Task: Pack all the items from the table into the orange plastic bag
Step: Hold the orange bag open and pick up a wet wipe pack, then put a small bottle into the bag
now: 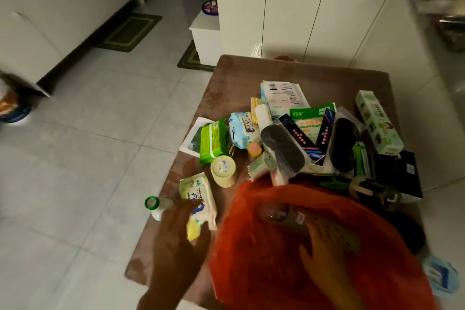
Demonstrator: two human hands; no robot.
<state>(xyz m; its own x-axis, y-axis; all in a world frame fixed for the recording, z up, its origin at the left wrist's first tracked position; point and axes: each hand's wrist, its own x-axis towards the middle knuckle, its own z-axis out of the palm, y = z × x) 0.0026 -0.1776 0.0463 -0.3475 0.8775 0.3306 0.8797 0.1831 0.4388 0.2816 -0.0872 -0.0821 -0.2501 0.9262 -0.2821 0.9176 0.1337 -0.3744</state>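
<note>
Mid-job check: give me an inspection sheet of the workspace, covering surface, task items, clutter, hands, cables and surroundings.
Surface: brown table, far end bare, near half crowded.
Job's things: orange plastic bag open at the near edge; yellow wipes pack, green wipes pack, tape roll, green-capped bottle, long green box all outside it.
Clutter: packets piled and overlapping mid-table.
Hands: left hand on the yellow wipes pack; right hand inside the bag on a dark item; grip unclear.
Cables: nothing seen.
Surroundings: white cabinets, tiled floor, green mats.
</note>
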